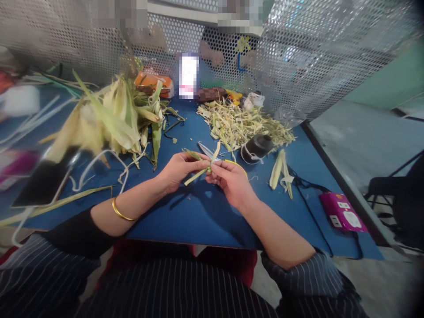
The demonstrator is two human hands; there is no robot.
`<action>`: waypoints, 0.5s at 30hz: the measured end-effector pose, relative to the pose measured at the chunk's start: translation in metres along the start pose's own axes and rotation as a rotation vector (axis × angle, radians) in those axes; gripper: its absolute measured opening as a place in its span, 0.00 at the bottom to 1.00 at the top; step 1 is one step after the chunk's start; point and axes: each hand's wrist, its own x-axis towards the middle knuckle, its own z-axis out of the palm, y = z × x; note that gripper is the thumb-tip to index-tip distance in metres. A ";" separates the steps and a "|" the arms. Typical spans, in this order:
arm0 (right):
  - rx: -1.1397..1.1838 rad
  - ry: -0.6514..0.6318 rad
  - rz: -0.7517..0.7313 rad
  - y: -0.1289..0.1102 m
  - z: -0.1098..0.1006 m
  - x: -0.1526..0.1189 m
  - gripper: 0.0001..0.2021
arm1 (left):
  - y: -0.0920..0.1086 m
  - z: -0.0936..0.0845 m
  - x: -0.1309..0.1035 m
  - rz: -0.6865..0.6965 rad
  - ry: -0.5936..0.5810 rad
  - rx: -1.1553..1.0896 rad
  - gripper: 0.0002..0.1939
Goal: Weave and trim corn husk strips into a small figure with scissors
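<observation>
Hands (pixel 208 172) pinch the husk strip (pixel 196 177) between them.

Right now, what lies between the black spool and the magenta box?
Pale husk strips, then black cord, lie between the black spool and the magenta box, as the head view shows.

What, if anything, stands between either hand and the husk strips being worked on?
Nothing visible does: the left hand and right hand both pinch the husk strips directly. The scissors lie just beyond the fingers, partly hidden by them, rather than in between.
</observation>
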 end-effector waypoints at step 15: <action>-0.020 -0.020 -0.046 0.001 0.002 -0.004 0.09 | -0.001 -0.001 0.002 0.171 0.035 0.175 0.12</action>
